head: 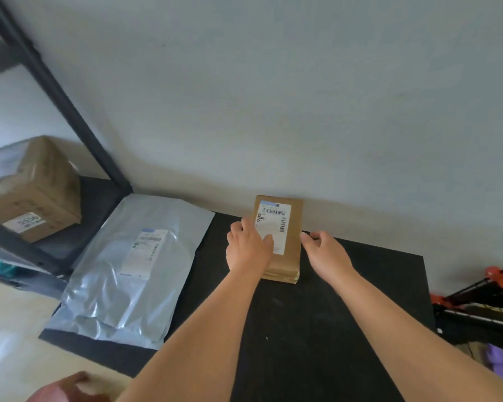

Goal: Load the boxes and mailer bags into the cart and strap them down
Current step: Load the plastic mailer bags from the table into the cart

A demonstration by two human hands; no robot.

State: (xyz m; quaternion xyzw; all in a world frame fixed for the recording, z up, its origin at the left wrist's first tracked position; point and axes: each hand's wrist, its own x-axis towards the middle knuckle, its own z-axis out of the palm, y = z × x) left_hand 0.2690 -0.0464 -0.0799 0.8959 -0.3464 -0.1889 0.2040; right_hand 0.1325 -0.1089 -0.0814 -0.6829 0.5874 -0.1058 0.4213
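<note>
We find the small brown cardboard box (pixel 282 236) flat on the matte black worktop (pixel 317 314), against the pale wall (pixel 273 97). Our left hand (pixel 249 248) presses on its white label, fingers spread; our right hand (pixel 327 253) touches its right edge, fingers curled apart. At nine o'clock lies a glossy, wrinkled grey mailer bag (pixel 128 271); beyond it, a larger box (pixel 32 187) sits on a dark metal shelf (pixel 26 245).

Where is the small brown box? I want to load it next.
In the head view, the small brown box sits on the black table against the wall, between the left hand and right hand.
</note>
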